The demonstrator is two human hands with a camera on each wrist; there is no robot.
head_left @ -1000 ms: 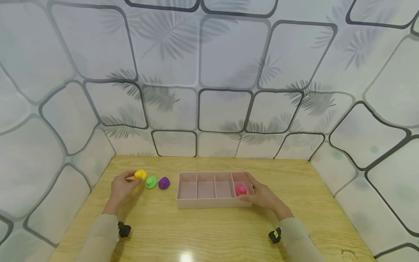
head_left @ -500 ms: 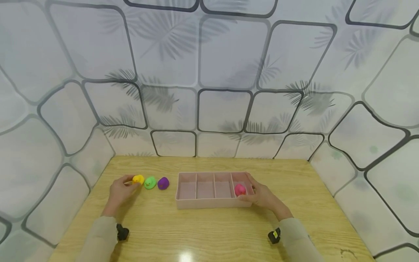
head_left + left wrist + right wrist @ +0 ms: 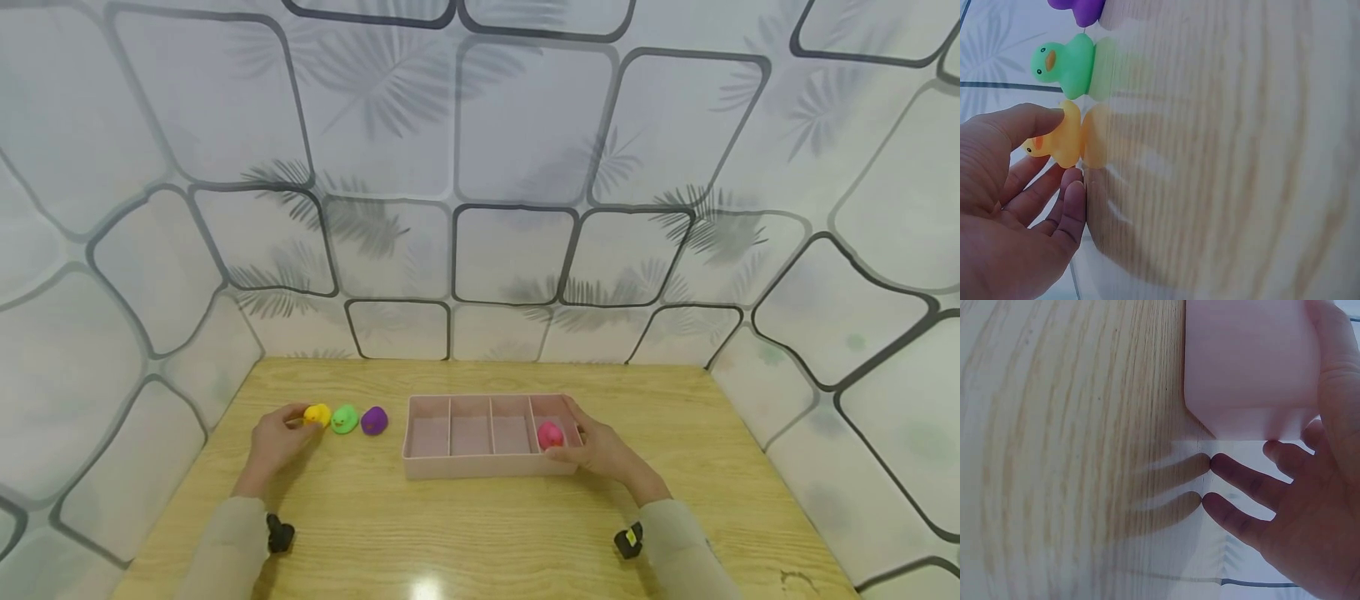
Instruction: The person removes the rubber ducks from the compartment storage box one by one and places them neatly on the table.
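Observation:
My left hand [image 3: 279, 439] pinches a yellow rubber duck [image 3: 318, 415] between thumb and fingers at the left of the table. In the left wrist view the yellow duck [image 3: 1067, 136] stands on the tabletop, the thumb across its near side. Just to its right are a green rubber duck [image 3: 345, 419] and a purple one [image 3: 374, 421], in a row. A pink box [image 3: 491, 468] with several compartments sits mid-table. My right hand [image 3: 603, 450] grips its right end, thumb at the front wall. A pink rubber duck [image 3: 551, 435] lies in the rightmost compartment, partly behind the front wall.
The wooden table [image 3: 480, 542] meets patterned walls [image 3: 517, 250] at the back and on both sides. Bare tabletop lies between the purple duck and the box, and in front of the box. Dark wrist devices [image 3: 281, 533] sit on both sleeves.
My left hand has brought the yellow duck slightly toward me and down, into line with the green and purple ducks. The right hand and the box have stayed in place.

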